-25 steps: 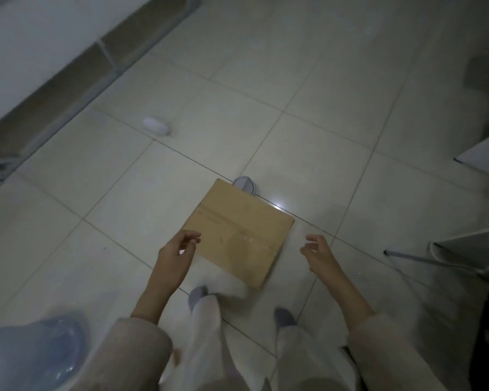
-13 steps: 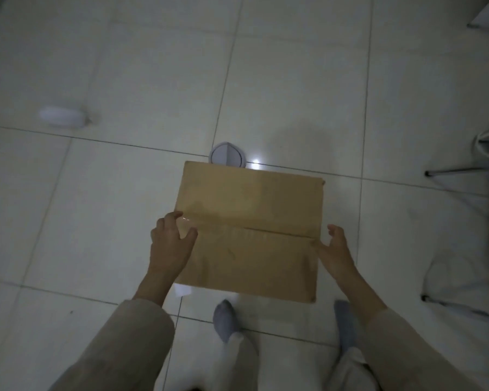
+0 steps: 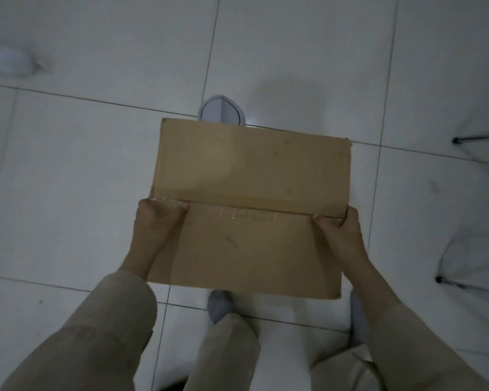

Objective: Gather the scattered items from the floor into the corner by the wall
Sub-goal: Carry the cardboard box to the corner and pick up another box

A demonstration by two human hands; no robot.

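Head view, looking down. Flat cardboard box (image 3: 249, 204) at centre frame, over pale floor tiles (image 3: 68, 179), taped seam running across its middle. Left hand (image 3: 158, 221) grips the box's left edge at the seam, thumb curled on top; right hand (image 3: 340, 230) grips the right edge likewise, fingers wrapped round. Round white item (image 3: 220, 111) on the floor, partly hidden behind the box's far edge. Blurred white object (image 3: 7, 63) lies upper left, well apart. Socked foot (image 3: 219, 304) just below the box's near edge. Thin metal legs (image 3: 474, 140) at right.
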